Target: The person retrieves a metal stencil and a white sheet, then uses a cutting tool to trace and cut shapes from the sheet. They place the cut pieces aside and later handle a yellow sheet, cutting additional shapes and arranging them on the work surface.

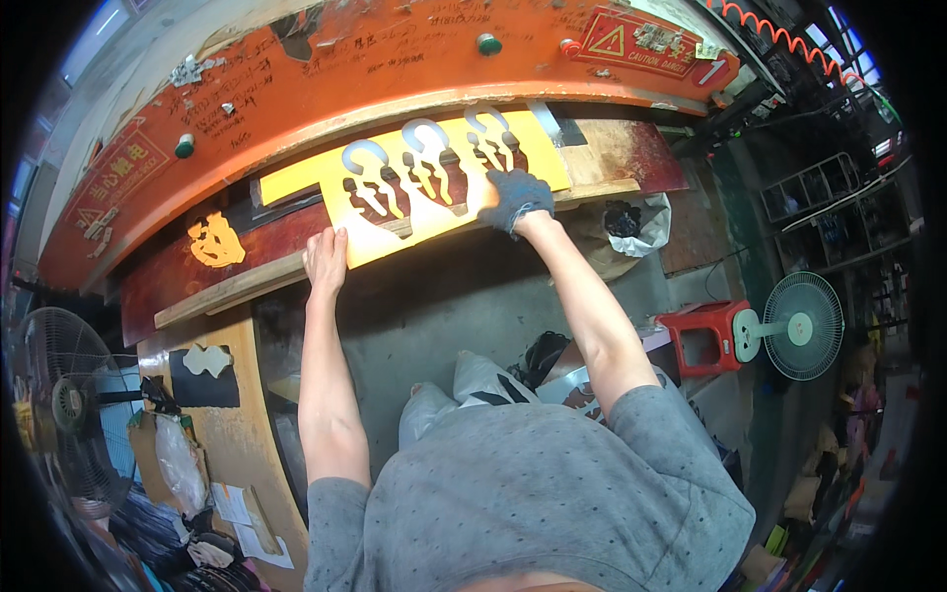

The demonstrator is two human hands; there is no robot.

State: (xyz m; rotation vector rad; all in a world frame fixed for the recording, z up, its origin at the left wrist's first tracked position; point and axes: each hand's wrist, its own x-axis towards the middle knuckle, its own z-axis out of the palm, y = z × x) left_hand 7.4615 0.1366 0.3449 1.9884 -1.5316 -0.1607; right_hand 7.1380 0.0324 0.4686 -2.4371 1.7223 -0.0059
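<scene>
A yellow sheet (538,153) with several odd-shaped cut-outs lies across the bench under the orange machine. Grey curved shapes show within its far openings, and dark red board shows through others. At the sheet's left edge, near its front corner, my bare left hand (326,261) has its fingers closed on the rim. My right hand (519,202), in a dark blue knit glove, grips the front edge right of the middle; its fingertips are partly hidden. Off to the left, a small pile of orange cut pieces (214,240) rests on the red board.
An orange machine beam (375,59) with green buttons spans the far side. Wooden strips edge the red board (148,286). One fan (69,395) stands left, another (801,328) right by a red stool (695,340). A white sack (646,232) sits below the bench's right end.
</scene>
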